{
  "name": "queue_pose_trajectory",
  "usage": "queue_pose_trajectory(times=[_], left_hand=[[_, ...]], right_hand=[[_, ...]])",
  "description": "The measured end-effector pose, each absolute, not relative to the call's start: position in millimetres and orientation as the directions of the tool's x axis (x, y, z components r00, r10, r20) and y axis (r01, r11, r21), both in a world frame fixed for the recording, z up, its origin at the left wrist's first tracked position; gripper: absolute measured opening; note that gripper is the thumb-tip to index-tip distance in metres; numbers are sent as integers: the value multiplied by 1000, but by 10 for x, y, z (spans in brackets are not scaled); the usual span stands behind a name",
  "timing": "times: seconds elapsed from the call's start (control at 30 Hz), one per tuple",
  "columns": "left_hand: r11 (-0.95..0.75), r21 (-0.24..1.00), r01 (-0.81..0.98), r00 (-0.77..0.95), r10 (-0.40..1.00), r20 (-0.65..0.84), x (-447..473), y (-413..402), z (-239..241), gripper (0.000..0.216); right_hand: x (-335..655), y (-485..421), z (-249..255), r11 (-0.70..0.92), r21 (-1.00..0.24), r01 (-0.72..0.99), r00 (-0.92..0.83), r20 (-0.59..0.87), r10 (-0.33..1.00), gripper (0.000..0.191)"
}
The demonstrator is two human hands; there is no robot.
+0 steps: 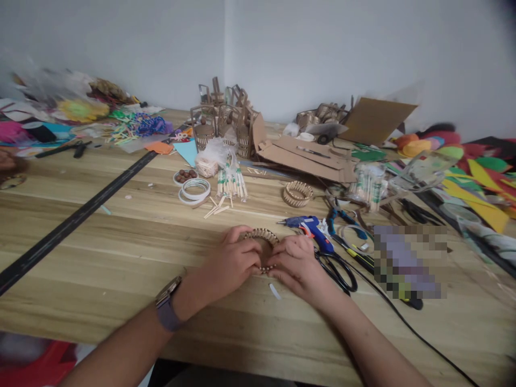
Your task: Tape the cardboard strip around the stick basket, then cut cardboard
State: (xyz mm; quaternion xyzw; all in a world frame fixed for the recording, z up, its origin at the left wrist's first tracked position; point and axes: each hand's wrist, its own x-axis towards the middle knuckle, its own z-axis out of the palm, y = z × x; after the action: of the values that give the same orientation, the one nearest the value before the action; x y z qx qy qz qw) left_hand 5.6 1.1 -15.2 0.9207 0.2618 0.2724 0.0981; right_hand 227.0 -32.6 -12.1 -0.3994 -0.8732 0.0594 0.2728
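A small round basket wall of short wooden sticks, striped dark and light (262,235), rests on the table between my hands. My left hand (237,255) grips its left side, fingers bent over the rim. On the other side my right hand (296,260) has its fingers closed on the right rim. Part of the brown base shows inside the ring, while both sides are covered by my fingers. A thin white strip (274,291) lies just in front of it. To the right are a blue glue gun (310,228) and black-handled scissors (338,269).
Behind stand a similar ring (297,193), tape rolls (194,191), bagged sticks (231,180) and several small handled baskets (221,126). Cardboard (302,156) lies at the back. A long black strip (80,215) crosses the left side. The glue gun's cord (403,317) runs along the right.
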Motion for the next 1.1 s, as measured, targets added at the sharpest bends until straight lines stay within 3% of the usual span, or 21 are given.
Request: queue_pose_trajectory(times=[0.23, 0.43, 0.63, 0.73, 0.9, 1.1], left_hand=[[-852, 311, 422, 701, 524, 483, 67, 2, -161, 11], [-785, 305, 538, 618, 614, 490, 74, 62, -152, 10], [-595, 372, 713, 405, 781, 475, -347, 137, -10, 38], [-510, 279, 814, 410, 844, 347, -654, 110, -133, 52], [-405, 72, 912, 394, 910, 131, -978, 21, -557, 76], [-516, -7, 857, 514, 853, 95, -975, -174, -732, 83]], right_hand=[[2332, -285, -154, 678, -322, 661, -535, 432, 726, 17], [2391, -301, -70, 617, -298, 728, -438, 490, 754, 20], [2331, -646, 29, 648, -287, 706, -610, 220, 762, 21], [2307, -855, -86, 685, -240, 688, -666, 167, 727, 27], [2334, -1001, -308, 705, -80, 705, -680, 205, 704, 36], [2328, -1055, -476, 685, -1, 729, -662, 256, 705, 41]])
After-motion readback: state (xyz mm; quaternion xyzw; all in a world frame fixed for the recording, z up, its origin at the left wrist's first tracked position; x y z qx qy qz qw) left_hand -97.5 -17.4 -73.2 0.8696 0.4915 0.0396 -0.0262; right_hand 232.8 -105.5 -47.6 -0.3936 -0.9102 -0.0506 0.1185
